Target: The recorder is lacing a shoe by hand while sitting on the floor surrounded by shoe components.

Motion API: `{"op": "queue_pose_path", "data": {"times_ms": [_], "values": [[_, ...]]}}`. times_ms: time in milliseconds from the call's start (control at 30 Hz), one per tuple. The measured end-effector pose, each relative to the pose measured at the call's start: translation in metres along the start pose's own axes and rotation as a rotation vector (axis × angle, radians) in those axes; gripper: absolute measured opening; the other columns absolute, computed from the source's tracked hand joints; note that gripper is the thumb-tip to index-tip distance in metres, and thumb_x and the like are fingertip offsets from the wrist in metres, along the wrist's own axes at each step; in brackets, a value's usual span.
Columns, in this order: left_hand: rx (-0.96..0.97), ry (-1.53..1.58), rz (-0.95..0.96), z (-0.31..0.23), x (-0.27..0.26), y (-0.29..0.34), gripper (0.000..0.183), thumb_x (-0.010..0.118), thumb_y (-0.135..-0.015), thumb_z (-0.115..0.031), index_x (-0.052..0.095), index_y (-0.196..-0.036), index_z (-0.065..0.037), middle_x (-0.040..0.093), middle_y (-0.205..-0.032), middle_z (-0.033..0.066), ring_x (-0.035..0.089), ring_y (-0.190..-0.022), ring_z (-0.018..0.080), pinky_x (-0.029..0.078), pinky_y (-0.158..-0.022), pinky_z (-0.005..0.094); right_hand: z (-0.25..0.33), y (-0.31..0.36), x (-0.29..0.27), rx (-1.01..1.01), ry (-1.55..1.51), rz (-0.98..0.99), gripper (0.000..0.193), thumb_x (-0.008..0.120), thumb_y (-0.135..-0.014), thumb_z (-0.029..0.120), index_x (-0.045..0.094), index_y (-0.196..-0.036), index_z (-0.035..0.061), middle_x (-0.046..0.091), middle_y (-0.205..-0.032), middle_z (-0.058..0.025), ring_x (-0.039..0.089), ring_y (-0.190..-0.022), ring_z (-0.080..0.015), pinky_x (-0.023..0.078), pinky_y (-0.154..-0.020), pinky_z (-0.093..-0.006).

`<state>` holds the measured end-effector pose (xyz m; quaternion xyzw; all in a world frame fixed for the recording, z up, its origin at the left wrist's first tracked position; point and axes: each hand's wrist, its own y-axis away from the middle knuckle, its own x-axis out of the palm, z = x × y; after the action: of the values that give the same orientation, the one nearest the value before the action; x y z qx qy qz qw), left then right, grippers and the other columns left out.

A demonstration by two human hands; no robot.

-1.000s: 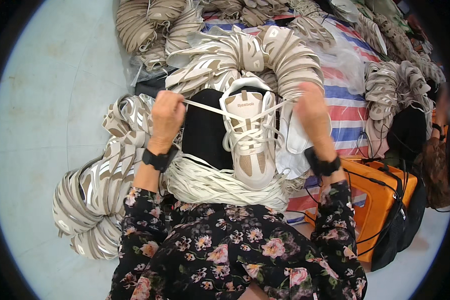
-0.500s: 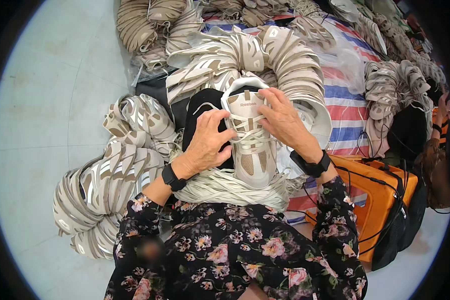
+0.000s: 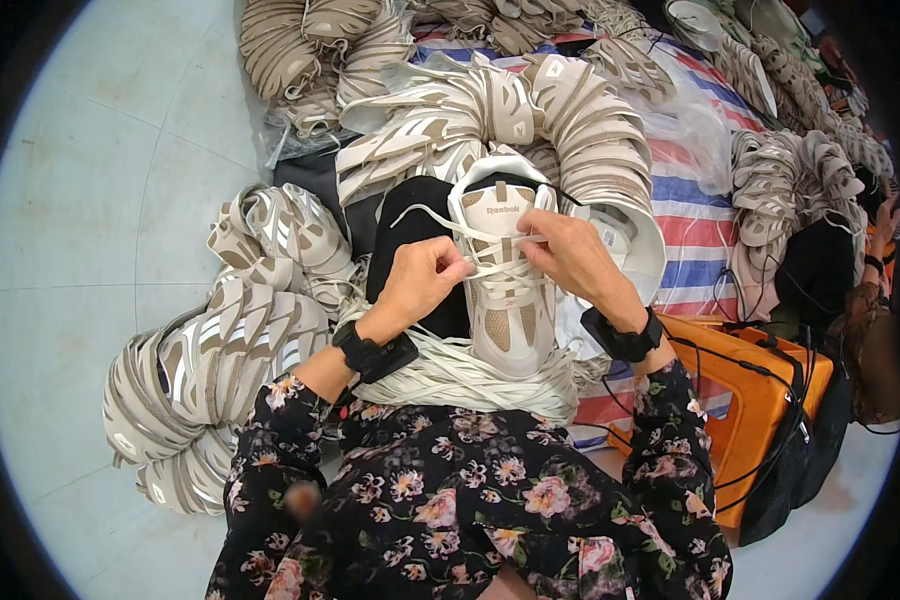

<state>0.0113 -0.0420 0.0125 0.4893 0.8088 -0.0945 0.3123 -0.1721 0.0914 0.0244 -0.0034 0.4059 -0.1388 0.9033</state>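
A beige-and-white sneaker upper (image 3: 511, 337), its toe toward me, lies in front of me with pale laces crossed over its tongue. My left hand (image 3: 415, 285) is beside its left edge, with thumb and fingertips pinched on a shoelace (image 3: 485, 270). At the right edge of the lacing, my right hand (image 3: 573, 252) is closed, its fingertips pinching the lace near the upper eyelets. One loose lace end curves out to the left above my left hand. Beneath the toe, a thick bundle of pale laces (image 3: 450, 378) lies across my lap.
Nested shoe uppers (image 3: 595, 130) curve in a stack beyond my hands. More stacked uppers (image 3: 205, 375) lie on the left. A striped plastic sheet (image 3: 695, 225) spreads behind, and an orange plastic stool (image 3: 695, 395) with black cables stands at the right. Another person's hand (image 3: 884, 222) shows far right.
My left fingers, spread at the upper's edge before, have lowered and pinched together on the lace. My right hand has slid down from the collar to the lacing.
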Motion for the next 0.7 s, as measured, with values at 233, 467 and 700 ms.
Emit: {"op": "queue_pose_path", "data": {"times_ms": [233, 467, 700], "values": [[-0.445, 0.932, 0.199, 0.008, -0.004, 0.005, 0.018, 0.065, -0.077, -0.004, 0.053, -0.088, -0.008, 0.062, -0.080, 0.0046, 0.055, -0.064, 0.0094, 0.044, -0.056, 0.0223, 0.006, -0.005, 0.000, 0.014, -0.076, 0.049, 0.020, 0.059, -0.079, 0.016, 0.054, -0.094, 0.0036, 0.061, -0.077, -0.0185, 0.061, -0.071, -0.0335, 0.046, -0.060, -0.0382], [-0.427, 1.497, 0.211, 0.020, 0.000, -0.003, 0.014, 0.059, -0.080, 0.000, 0.054, -0.089, -0.010, 0.063, -0.096, 0.0103, 0.058, -0.086, 0.0153, 0.046, -0.070, 0.0284, -0.011, -0.006, 0.016, 0.086, -0.381, -0.027, 0.015, 0.056, -0.079, 0.009, 0.054, -0.094, 0.0048, 0.058, -0.066, -0.0075, 0.057, -0.057, -0.0204, 0.042, -0.051, -0.0306], [-0.325, 1.126, 0.120, 0.033, -0.013, 0.006, 0.015, 0.056, -0.083, -0.002, 0.054, -0.097, -0.004, 0.060, -0.101, 0.0116, 0.059, -0.089, 0.0171, 0.048, -0.076, 0.0251, -0.077, 0.016, -0.018, 0.339, -1.286, -0.247, 0.013, 0.054, -0.082, 0.007, 0.057, -0.094, 0.0089, 0.049, -0.061, 0.0056, 0.042, -0.052, 0.0000, 0.030, -0.046, -0.0140]]}}
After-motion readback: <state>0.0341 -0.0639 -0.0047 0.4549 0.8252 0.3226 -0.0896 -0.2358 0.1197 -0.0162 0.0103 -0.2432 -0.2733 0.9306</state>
